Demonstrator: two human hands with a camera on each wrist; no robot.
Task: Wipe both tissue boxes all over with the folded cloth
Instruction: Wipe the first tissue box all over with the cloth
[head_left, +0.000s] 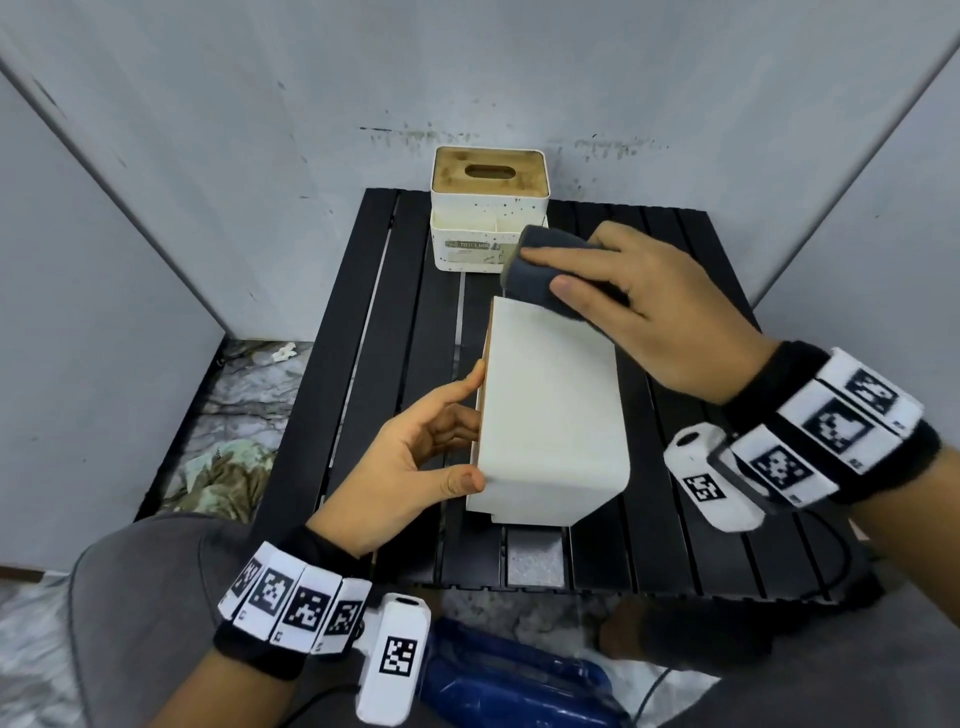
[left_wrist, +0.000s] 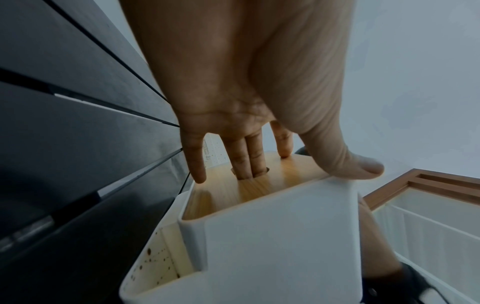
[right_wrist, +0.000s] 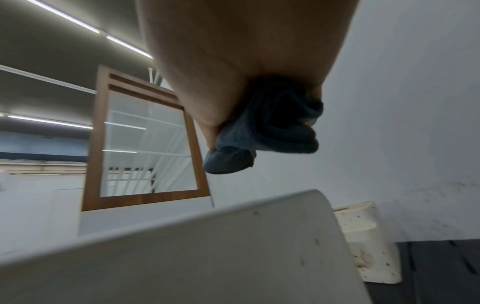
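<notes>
1. Near tissue box: lay tipped on its side on the black slatted table, a smooth matte white face with rounded corners turned upward, a few small dark specks seen on it from the right wrist view.
2. Wooden lid of that box: warm, fine-grained, faced toward the left hand, with an oval slot cut through it.
3. Left hand: grasped the box, thumb hooked over the near white corner, two middle fingers pushed into the lid slot, the others pressed flat against the wood.
4. Right hand: clenched round the folded cloth, fingers laid over its top, thumb tucked against its near side.
5. Cloth: dark grey-blue, soft and nappy, bunched into thick rounded folds; sat at the far end of the near box's upward face. Contact with that face could not be told.
6. Second tissue box: stood upright at the table's far edge near the wall, cream-white with small dark speckles, a wood-grain lid with an oval slot, an open divided tray on its front, a printed label below; partly overlapped by the cloth in the head view.
7. Table: long, narrow matte black slats with thin gaps between them.
8. Marbled floor at the left, with a crumpled pale green rag lying on it.
</notes>
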